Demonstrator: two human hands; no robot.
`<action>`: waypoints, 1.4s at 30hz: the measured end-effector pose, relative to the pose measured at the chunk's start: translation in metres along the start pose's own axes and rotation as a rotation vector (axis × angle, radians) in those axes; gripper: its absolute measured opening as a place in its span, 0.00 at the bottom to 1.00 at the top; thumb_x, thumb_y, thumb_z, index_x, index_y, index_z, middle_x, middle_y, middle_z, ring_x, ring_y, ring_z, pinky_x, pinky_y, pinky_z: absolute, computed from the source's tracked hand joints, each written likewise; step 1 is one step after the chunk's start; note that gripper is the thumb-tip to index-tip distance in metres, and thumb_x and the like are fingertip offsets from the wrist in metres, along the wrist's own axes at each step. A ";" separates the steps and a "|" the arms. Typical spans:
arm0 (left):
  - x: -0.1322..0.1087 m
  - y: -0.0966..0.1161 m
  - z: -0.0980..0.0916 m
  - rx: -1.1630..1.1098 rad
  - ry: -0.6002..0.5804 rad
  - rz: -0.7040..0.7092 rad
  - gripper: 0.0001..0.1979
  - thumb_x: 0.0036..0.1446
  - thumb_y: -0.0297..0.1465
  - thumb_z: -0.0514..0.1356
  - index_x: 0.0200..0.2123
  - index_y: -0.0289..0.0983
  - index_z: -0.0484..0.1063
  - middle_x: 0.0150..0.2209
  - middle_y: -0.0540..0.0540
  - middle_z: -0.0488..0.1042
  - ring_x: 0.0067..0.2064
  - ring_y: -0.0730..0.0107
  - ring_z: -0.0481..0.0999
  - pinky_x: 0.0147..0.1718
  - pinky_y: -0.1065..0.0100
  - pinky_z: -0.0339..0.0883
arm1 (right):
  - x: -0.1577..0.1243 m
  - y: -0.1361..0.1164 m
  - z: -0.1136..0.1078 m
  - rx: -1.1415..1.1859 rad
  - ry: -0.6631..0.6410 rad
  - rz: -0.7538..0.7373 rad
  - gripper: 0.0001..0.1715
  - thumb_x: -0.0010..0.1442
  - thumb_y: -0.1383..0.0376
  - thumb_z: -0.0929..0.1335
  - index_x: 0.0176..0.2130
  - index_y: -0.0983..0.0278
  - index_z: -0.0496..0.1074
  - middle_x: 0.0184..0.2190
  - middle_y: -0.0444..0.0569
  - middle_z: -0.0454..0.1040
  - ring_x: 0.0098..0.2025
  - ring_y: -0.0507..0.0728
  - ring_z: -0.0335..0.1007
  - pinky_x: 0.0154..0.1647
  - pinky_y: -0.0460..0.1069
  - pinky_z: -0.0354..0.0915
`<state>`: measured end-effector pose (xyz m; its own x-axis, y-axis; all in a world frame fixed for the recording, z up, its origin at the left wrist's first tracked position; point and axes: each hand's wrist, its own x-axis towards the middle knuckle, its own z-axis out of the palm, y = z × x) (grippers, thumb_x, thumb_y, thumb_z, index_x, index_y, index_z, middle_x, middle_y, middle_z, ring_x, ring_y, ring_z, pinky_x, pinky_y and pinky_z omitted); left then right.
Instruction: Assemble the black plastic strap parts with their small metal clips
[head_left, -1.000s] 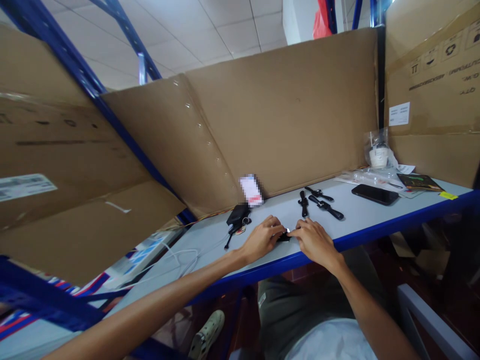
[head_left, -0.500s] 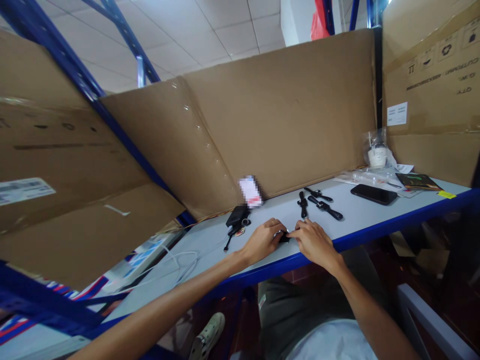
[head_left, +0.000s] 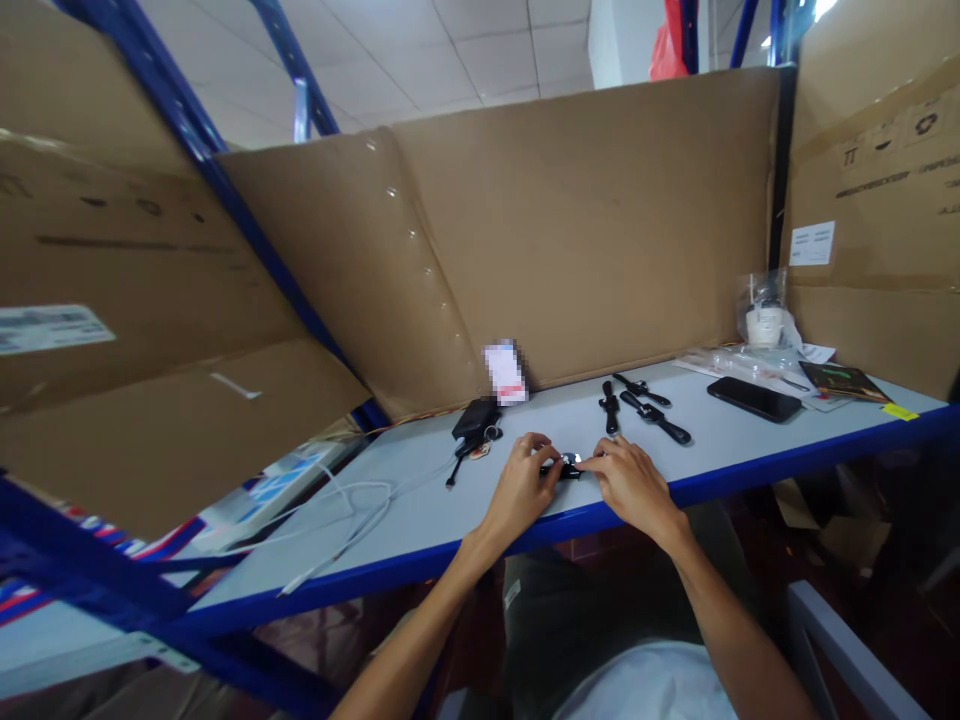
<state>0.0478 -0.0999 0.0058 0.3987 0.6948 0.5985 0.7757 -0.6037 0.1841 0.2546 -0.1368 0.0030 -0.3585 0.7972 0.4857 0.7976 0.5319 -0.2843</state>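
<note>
A small black watch body (head_left: 568,465) with a shiny face lies near the front edge of the pale grey shelf table (head_left: 420,510). My left hand (head_left: 521,487) pinches its left side with curled fingers. My right hand (head_left: 628,478) pinches its right side, fingers bent. Just behind my hands lie black watch straps (head_left: 646,405), loose on the table.
A black pouch with keys (head_left: 474,422) sits to the left, white cables (head_left: 352,505) trail further left. A black phone (head_left: 754,398), a booklet (head_left: 844,379) and a bagged white item (head_left: 763,318) lie at the right. Cardboard walls (head_left: 585,220) ring the table; a blue rack beam (head_left: 225,200) slants left.
My left arm has swung in closer to my body and the view has shifted a little. Both hands stay on the watch body, its shiny face now showing between the fingers.
</note>
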 end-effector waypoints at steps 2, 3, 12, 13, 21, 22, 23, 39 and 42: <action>0.002 0.000 0.001 0.012 -0.002 0.005 0.09 0.65 0.29 0.57 0.44 0.38 0.76 0.47 0.39 0.70 0.50 0.56 0.72 0.52 0.53 0.71 | 0.001 0.000 -0.001 -0.003 -0.007 0.000 0.24 0.67 0.73 0.63 0.55 0.52 0.78 0.45 0.49 0.74 0.50 0.58 0.65 0.50 0.51 0.60; 0.002 0.001 0.001 0.003 -0.014 0.025 0.11 0.65 0.28 0.56 0.47 0.39 0.76 0.48 0.39 0.69 0.51 0.56 0.71 0.52 0.52 0.71 | 0.001 0.001 -0.001 -0.005 -0.012 0.001 0.24 0.68 0.73 0.63 0.55 0.52 0.78 0.45 0.49 0.74 0.50 0.58 0.65 0.50 0.51 0.60; 0.000 0.017 -0.008 0.141 -0.030 0.055 0.13 0.60 0.19 0.52 0.39 0.36 0.74 0.54 0.35 0.67 0.55 0.50 0.67 0.51 0.48 0.70 | 0.005 0.004 -0.002 0.021 0.003 -0.015 0.24 0.68 0.73 0.62 0.54 0.53 0.79 0.45 0.48 0.75 0.49 0.57 0.67 0.50 0.49 0.63; -0.001 0.018 -0.009 0.164 -0.044 0.046 0.13 0.60 0.19 0.52 0.41 0.35 0.74 0.53 0.34 0.68 0.54 0.49 0.67 0.51 0.48 0.70 | 0.005 0.005 -0.002 0.026 0.006 -0.020 0.24 0.68 0.74 0.62 0.54 0.53 0.79 0.45 0.48 0.75 0.49 0.57 0.67 0.50 0.49 0.63; -0.003 0.022 -0.018 0.123 -0.070 0.100 0.14 0.59 0.18 0.52 0.40 0.36 0.73 0.54 0.36 0.67 0.56 0.51 0.67 0.52 0.51 0.70 | 0.007 0.003 -0.006 0.025 0.004 -0.023 0.25 0.66 0.75 0.63 0.54 0.54 0.78 0.43 0.47 0.76 0.48 0.57 0.67 0.48 0.49 0.63; -0.003 0.022 -0.018 0.147 -0.072 0.075 0.13 0.59 0.18 0.52 0.40 0.36 0.73 0.53 0.36 0.67 0.55 0.51 0.67 0.51 0.51 0.70 | 0.007 0.003 -0.006 0.029 0.004 -0.023 0.25 0.66 0.75 0.63 0.53 0.54 0.78 0.42 0.47 0.76 0.47 0.57 0.67 0.47 0.49 0.63; -0.003 0.022 -0.019 0.170 -0.079 0.053 0.13 0.59 0.18 0.52 0.42 0.36 0.72 0.53 0.36 0.68 0.54 0.51 0.68 0.51 0.51 0.70 | 0.007 0.003 -0.006 0.033 0.005 -0.020 0.25 0.67 0.75 0.63 0.53 0.54 0.79 0.42 0.47 0.76 0.47 0.57 0.67 0.47 0.49 0.63; -0.003 0.023 -0.021 0.163 -0.112 0.080 0.20 0.57 0.17 0.52 0.50 0.36 0.72 0.55 0.36 0.67 0.54 0.52 0.69 0.49 0.53 0.71 | 0.008 0.008 -0.001 0.061 0.036 -0.037 0.25 0.66 0.74 0.63 0.52 0.52 0.80 0.42 0.47 0.76 0.46 0.58 0.68 0.46 0.50 0.64; -0.004 0.021 -0.021 0.130 -0.113 0.096 0.19 0.57 0.16 0.52 0.45 0.37 0.74 0.55 0.37 0.66 0.55 0.52 0.68 0.50 0.54 0.71 | 0.008 0.008 -0.001 0.055 0.035 -0.037 0.25 0.66 0.75 0.63 0.52 0.52 0.79 0.42 0.47 0.76 0.46 0.58 0.68 0.46 0.50 0.64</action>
<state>0.0527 -0.1237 0.0234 0.5209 0.6803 0.5156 0.7851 -0.6189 0.0235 0.2584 -0.1264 0.0054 -0.3690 0.7667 0.5253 0.7559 0.5765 -0.3104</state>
